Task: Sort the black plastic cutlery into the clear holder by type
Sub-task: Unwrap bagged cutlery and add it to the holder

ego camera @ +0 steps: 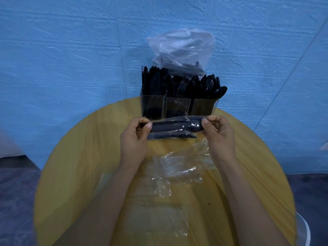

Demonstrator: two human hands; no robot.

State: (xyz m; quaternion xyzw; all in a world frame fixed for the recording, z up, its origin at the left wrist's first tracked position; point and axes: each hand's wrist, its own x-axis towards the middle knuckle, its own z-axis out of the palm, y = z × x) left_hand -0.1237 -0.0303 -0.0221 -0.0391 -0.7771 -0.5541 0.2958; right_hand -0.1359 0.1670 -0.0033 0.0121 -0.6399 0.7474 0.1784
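Note:
A clear three-part holder (179,107) stands at the far edge of the round yellow table (74,166). Black knives fill its left part, forks the middle, spoons the right. In front of it I hold a clear-wrapped packet of black cutlery (175,127) level between both hands. My left hand (134,139) pinches the packet's left end, and my right hand (218,134) pinches its right end, where a spoon bowl shows. A second dark piece (172,136) shows just under the top one, within the wrap.
A clear plastic bag (182,50) holding more black cutlery stands behind the holder against the blue wall. Several empty clear wrappers (177,171) lie on the table between my forearms. A white rim (305,226) shows at the lower right, below the table edge.

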